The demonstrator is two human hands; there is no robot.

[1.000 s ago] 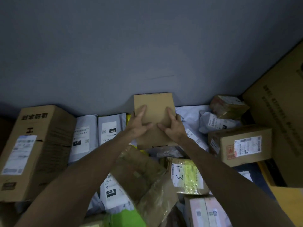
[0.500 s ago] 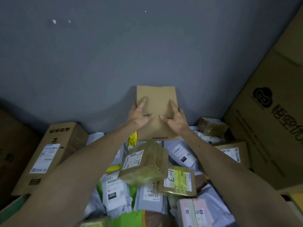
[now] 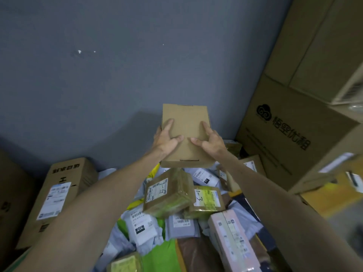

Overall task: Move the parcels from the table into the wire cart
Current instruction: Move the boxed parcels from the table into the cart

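Holds the plain cardboard box (image 3: 186, 122) between left hand (image 3: 166, 141) and right hand (image 3: 211, 143), thumbs pressed on its near face, fingers curled round its side edges. Has raised it from low against the parcel heap (image 3: 169, 195) a second ago to well above it, before the grey wall (image 3: 117, 75). Means pick-up done, carrying still ahead; no wire cart in view, so probably needs a turn away.

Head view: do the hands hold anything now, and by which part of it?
The plain cardboard box, held by both side edges: left hand on its left edge, right hand on its right edge, thumbs on the near face.
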